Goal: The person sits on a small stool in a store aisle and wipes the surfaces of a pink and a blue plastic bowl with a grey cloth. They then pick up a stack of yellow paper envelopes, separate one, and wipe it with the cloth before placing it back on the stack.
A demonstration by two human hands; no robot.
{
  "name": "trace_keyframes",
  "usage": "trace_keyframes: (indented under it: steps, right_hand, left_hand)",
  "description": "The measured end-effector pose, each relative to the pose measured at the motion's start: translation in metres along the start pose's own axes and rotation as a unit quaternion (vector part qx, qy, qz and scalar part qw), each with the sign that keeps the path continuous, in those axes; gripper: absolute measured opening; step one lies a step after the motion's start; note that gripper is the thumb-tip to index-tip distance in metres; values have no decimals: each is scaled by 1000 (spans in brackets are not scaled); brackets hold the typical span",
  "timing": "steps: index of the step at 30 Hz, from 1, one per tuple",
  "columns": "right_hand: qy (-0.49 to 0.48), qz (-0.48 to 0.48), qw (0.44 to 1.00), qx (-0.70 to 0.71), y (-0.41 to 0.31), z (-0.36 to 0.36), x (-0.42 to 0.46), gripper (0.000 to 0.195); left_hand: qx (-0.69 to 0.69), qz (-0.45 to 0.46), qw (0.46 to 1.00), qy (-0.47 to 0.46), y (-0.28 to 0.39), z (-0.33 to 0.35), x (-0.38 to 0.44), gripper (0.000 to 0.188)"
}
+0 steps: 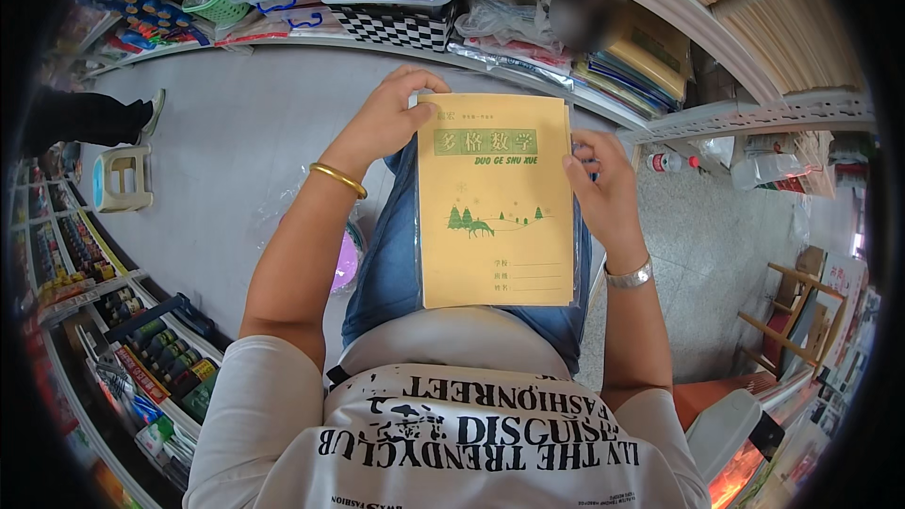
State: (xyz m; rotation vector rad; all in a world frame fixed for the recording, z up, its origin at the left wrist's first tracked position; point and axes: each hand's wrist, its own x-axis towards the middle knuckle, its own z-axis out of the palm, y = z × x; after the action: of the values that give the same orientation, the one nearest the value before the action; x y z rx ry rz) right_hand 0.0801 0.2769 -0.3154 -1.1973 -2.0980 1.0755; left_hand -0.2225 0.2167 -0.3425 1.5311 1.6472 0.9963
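A stack of yellow exercise books [495, 247] with green print rests upright across my lap, over my blue jeans [385, 240]. Clear plastic film shows along its sides. My left hand [399, 109] grips the top left corner, thumb on the front cover and fingers behind the upper edge. At the upper right edge, my right hand [603, 173] holds the side between thumb and curled fingers. How many books are in the stack cannot be told, since the front cover hides those behind.
A low shelf ahead carries a black-and-white checkered basket [396, 25] and stacked notebooks [636, 78]. A plastic stool [124, 179] stands at left, near another person's foot [154, 113]. A purple item in plastic [346, 258] lies beside my leg. A wooden chair [795, 318] is at right.
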Motion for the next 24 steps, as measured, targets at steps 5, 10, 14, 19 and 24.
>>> trace_keyframes:
  steps: [5,10,14,19,24]
  right_hand:
    - [115,-128,981,-91,-19,5,13,39]
    - [-36,-240,963,-113,-21,-19,-2,25]
    - [-23,-260,959,-110,-46,-31,-24,19]
    - [-13,-270,954,-132,-68,-40,-40,21]
    - [-17,-263,954,-141,-86,-54,-51,22]
  left_hand:
    - [-79,38,996,-32,30,-8,-17,15]
    - [-155,97,969,-165,82,-30,-52,23]
    - [-273,20,952,-133,71,-45,-56,32]
    - [-102,-90,991,-13,17,-24,-17,25]
    - [158,42,986,17,3,7,-2,30]
